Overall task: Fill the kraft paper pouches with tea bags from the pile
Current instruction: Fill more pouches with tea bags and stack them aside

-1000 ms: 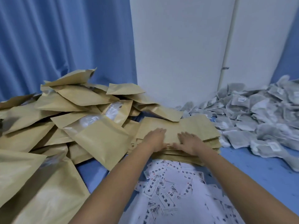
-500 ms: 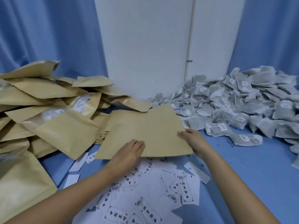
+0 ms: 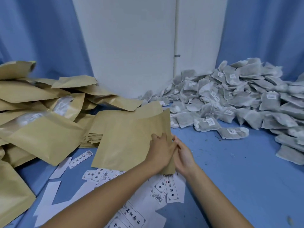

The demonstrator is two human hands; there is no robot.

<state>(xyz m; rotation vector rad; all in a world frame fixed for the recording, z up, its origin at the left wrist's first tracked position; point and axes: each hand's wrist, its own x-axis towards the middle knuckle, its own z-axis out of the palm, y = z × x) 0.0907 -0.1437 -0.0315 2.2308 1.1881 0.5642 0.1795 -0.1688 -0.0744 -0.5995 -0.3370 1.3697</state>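
The person is holding one kraft pouch (image 3: pixel 126 137) in front of them, just above the blue worktop (image 3: pixel 238 178), near the middle of the view. The pouch is standing slightly tilted, with its flat front facing the camera and its lower edge hanging over the printed labels (image 3: pixel 133 214), which are lying scattered at 6 o'clock.

The left hand (image 3: pixel 162 148) is gripping the right edge of the pouch: its fingers (image 3: pixel 158 137) are lying on the front face, while the thumb is hidden from view. The right hand (image 3: pixel 182 153) is touching the same edge from the 3 o'clock side, with its fingers curled around the edge of the paper. The two hands are touching each other there. Whether the mouth of the pouch is open I cannot tell.

At 2 o'clock, the pile of tea bags (image 3: pixel 238 99) is lying on the worktop against the blue curtain (image 3: pixel 263 38), well apart from the hands. The bags are grey-green, many with small white tags.

At 9 to 10 o'clock, a heap of pouches (image 3: pixel 41 112) is lying in disorder; some are showing a clear window. Between this heap and the held pouch, a stack of flat pouches (image 3: pixel 92 137) is resting on the worktop, partly hidden. At 12 o'clock a white panel (image 3: pixel 131 46) is standing behind everything.
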